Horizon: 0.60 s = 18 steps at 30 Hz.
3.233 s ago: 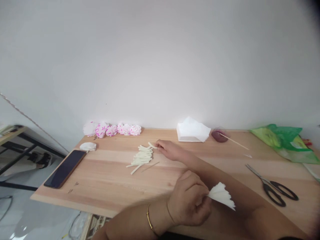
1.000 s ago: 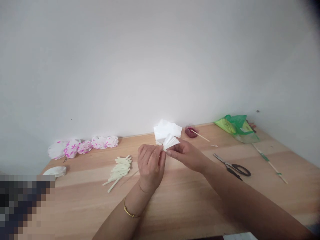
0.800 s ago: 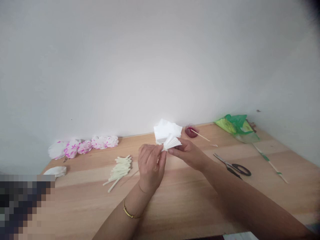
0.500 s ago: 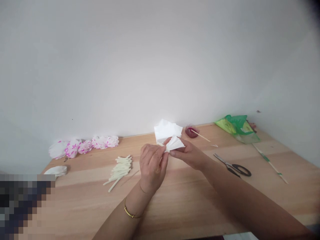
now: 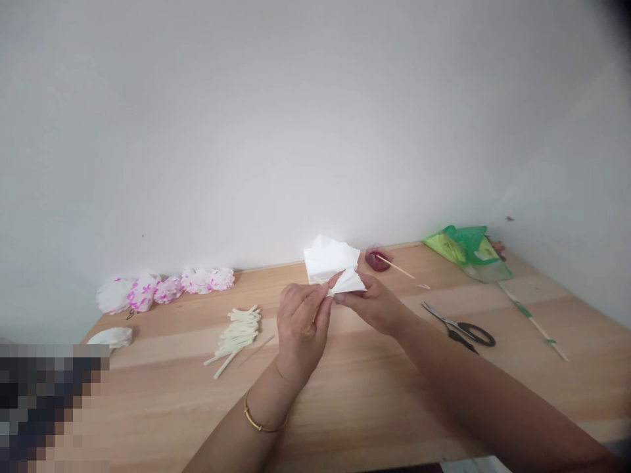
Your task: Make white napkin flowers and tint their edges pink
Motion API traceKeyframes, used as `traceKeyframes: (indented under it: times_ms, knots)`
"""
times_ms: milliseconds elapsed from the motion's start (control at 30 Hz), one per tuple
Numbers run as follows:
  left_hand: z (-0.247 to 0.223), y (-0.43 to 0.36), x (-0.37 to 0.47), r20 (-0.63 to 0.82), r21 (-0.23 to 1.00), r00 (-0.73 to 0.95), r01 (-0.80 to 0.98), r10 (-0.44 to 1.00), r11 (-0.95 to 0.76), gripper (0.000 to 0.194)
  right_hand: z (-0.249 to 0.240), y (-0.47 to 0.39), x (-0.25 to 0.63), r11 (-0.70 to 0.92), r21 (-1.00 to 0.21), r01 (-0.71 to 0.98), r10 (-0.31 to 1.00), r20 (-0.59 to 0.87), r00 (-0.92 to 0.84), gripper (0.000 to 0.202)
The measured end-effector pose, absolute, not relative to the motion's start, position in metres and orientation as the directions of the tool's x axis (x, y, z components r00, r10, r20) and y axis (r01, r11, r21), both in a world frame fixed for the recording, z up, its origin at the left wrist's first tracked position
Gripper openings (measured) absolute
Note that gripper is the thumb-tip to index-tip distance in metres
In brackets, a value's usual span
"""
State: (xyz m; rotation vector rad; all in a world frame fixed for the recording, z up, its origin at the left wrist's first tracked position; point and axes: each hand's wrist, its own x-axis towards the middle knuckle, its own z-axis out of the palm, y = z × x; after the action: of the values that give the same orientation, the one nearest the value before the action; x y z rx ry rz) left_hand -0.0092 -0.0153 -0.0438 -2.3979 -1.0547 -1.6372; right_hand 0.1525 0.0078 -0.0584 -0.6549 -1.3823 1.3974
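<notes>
A pleated white tissue [image 5: 350,281] fans out between my two hands above the wooden table. My left hand [image 5: 302,322] pinches its narrow, gathered end between thumb and fingers. From the other side, my right hand [image 5: 377,303] grips the fanned part, with the thumb in front and fingers partly hidden behind it. Something pale shows at the pinch point, too small to name. Behind my hands stands a stack of white tissues [image 5: 330,256].
Pale fuzzy stems [image 5: 239,335] lie left of my hands, below pink-and-white paper flowers [image 5: 167,289]. To the right are scissors [image 5: 461,326], a dark red bowl [image 5: 378,260] with a stick, a green plastic bag [image 5: 468,253] and a taped stick [image 5: 535,322].
The white tissue fan has tilted slightly and turned rightward in my fingers. Both hands keep nearly the same place and grip.
</notes>
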Motion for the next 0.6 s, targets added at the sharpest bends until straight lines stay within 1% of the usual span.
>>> traceKeyframes:
  times_ms: [133,333,433,500,600]
  knots:
    - [-0.045,-0.017,-0.008,0.812,0.376,0.179,0.569,0.556,-0.732,0.029,-0.059,0.007,0.149,0.208,-0.939,-0.275,0.906,0.291,-0.309,0.022]
    - [-0.045,-0.02,-0.006,0.715,0.501,0.136,0.584,0.686,-0.638,0.025,-0.057,0.001,0.145,0.3,-0.942,-0.149,0.914,0.329,-0.236,0.018]
    - [-0.04,-0.023,-0.006,0.672,0.544,0.139,0.574,0.728,-0.612,0.027,-0.056,0.0,0.145,0.327,-0.94,-0.097,0.911,0.341,-0.233,0.017]
    - [-0.037,-0.024,-0.006,0.645,0.584,0.126,0.554,0.753,-0.593,0.028,-0.056,-0.001,0.144,0.32,-0.942,-0.099,0.914,0.334,-0.232,0.017]
    - [-0.034,-0.023,-0.006,0.565,0.709,0.053,0.48,0.824,-0.517,0.024,-0.059,-0.001,0.141,0.308,-0.934,-0.18,0.917,0.342,-0.205,0.019]
